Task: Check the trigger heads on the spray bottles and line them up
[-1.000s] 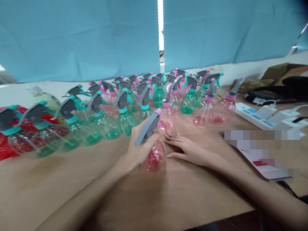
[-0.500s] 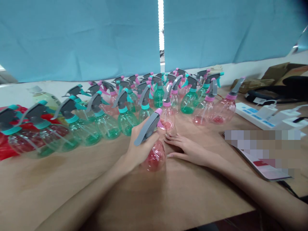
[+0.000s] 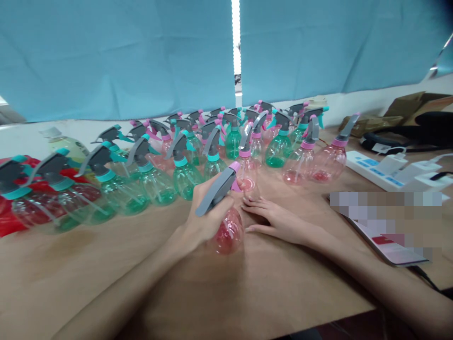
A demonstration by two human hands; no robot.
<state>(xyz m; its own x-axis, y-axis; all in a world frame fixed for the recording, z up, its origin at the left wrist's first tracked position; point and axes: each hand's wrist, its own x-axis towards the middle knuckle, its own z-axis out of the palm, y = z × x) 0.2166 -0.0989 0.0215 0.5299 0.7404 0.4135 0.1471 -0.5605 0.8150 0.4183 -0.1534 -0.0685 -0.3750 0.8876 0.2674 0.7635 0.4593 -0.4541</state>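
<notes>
On the table (image 3: pixel 300 293), spray bottles (image 3: pixel 187 182) stand before curtains (image 3: pixel 141 56), left of a power strip (image 3: pixel 370 171).

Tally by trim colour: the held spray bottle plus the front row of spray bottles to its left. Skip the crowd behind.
Teal trim, front-row spray bottles: 6
Pink trim, held spray bottle in the left hand: 1
Total: 7

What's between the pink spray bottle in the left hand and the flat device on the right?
In the head view, the right hand and its forearm, then bare brown tabletop.
</notes>
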